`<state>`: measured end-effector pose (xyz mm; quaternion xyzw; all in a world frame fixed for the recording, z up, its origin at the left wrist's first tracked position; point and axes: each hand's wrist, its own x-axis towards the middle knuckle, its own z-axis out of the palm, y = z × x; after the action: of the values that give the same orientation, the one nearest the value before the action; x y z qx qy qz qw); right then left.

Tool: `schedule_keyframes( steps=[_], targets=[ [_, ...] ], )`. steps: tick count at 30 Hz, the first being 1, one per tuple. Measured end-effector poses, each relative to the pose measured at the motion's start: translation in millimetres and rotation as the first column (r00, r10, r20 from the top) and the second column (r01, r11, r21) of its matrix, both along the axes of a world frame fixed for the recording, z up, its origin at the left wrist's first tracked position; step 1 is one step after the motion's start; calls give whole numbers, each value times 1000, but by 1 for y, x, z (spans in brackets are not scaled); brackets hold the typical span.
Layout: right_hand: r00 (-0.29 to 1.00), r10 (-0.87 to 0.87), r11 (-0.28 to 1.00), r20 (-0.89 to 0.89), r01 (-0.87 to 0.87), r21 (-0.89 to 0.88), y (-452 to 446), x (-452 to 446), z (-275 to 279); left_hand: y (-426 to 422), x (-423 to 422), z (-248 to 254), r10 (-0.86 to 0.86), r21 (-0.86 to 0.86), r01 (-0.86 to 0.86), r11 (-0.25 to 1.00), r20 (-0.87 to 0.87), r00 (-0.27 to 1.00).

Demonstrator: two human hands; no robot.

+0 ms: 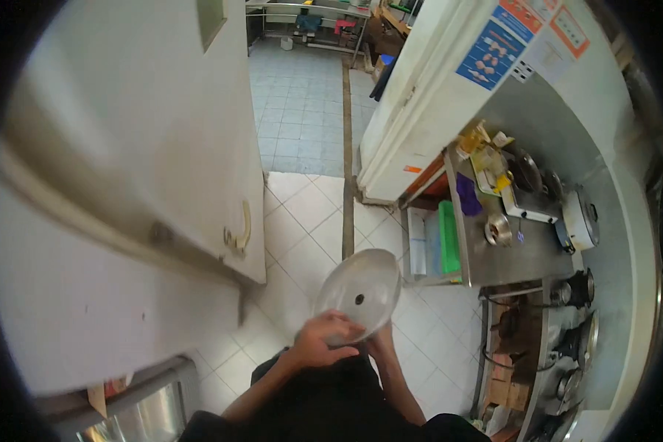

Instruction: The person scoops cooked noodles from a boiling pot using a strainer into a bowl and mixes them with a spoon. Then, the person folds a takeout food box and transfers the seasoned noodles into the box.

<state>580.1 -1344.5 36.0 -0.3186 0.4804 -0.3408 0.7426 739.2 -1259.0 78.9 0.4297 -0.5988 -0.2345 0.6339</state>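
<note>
Head view: narrow kitchen-type room, doorway ahead to a second room with blue-grey tiles. White tiled floor (302, 236), diagonal joints, dark strip running through the doorway. Big white door (162, 140) on left, curved handle on it. Steel bench (497, 261) on right against the wall, rack (541, 342) of pots and lids just nearer. Green crate (448, 237) under the bench.

Round lid (372, 283), pale and see-through or shiny, can't tell which, is low centre, held above the floor in front of the person's dark clothing, well apart from the bench. Tilted, broad face up toward the camera; outline reads oval, long axis lower left to upper right.

White pot (580, 221) at the bench's wall side. Left hand (323, 340) lies over the lid's near-left part, fingers loosely bent against its face; grip unclear. Right hand (379, 341) at the lower right rim, fingers mostly hidden behind, closure can't be told. Purple cloth (467, 196) and small metal bowl (497, 230) on the bench. Smallest: dark spot (359, 299) mid-lid.
</note>
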Motion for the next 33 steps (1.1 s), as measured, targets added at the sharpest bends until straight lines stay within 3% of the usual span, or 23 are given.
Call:
schedule_keyframes(
  steps=[1,3,4,5,6,7,8,9,12,13,14,16,17,19,21,24,25,28,29,31,32,33],
  targets=[
    [998,-57,998,41,57,21,-33,28,19,-36,21,-1,61,102,-46,994,-143,988],
    [987,141,961,-73,-154,-231,-103,76,23,-105,61,-10,224,321,-93,943,-400,889],
    [962,232,899,-145,-269,-345,-141,99,19,-144,87,-11,255,363,-132,923,-318,913],
    [911,278,745,-306,-405,-529,-181,124,5,-183,117,-10,287,400,-179,899,-231,930],
    [888,284,707,-362,-449,-546,-210,149,5,-213,141,-10,316,444,-225,867,-143,938],
    [859,295,646,-419,-502,-575,-246,183,13,-244,163,-41,385,405,-280,870,-206,899],
    [830,302,572,-470,-552,-607,-283,217,20,-276,188,-41,439,417,-334,845,-187,879],
    [842,339,608,-419,-536,-586,-313,245,25,-303,211,-37,488,440,-379,814,-163,858],
    [759,578,715,-299,-648,-263,-398,316,26,-370,272,-3,617,476,-500,723,-122,777],
    [724,663,710,-188,-689,-147,-424,337,21,-389,290,-1,640,481,-523,704,-110,760],
    [677,686,653,-265,-734,-187,-449,355,16,-414,307,0,662,477,-546,689,-108,741],
    [572,692,503,-440,-820,-274,-502,395,4,-457,345,-14,690,525,-521,673,-191,698],
    [714,569,509,-408,-696,-507,-519,422,2,-482,366,-20,701,546,-507,667,-229,675],
    [641,609,557,-468,-765,-324,-572,470,49,-536,411,-24,662,585,-400,705,-344,666],
    [595,619,594,-513,-782,-191,-621,512,51,-582,452,-58,629,627,-301,718,-400,667],
    [667,560,596,-492,-736,-321,-699,568,-27,-660,518,-88,598,576,-326,750,-379,706],
    [683,567,652,-459,-714,-257,-728,592,-33,-691,545,-90,573,536,-328,778,-391,720],
    [640,609,660,-468,-737,-147,-828,669,-72,-775,634,-109,504,553,-208,807,-461,730],
    [637,543,619,-547,-744,-252,-859,695,-75,-800,665,-127,497,738,-29,674,-424,757],
    [587,420,496,-692,-787,-367,-906,746,-72,-855,718,-108,508,737,51,674,-513,692],
    [635,457,528,-623,-757,-384,-923,775,-59,-875,744,-95,543,737,71,672,-555,630],
    [666,514,551,-540,-739,-387,-935,803,-44,-891,770,-96,528,722,23,691,-527,666]
  ],
)
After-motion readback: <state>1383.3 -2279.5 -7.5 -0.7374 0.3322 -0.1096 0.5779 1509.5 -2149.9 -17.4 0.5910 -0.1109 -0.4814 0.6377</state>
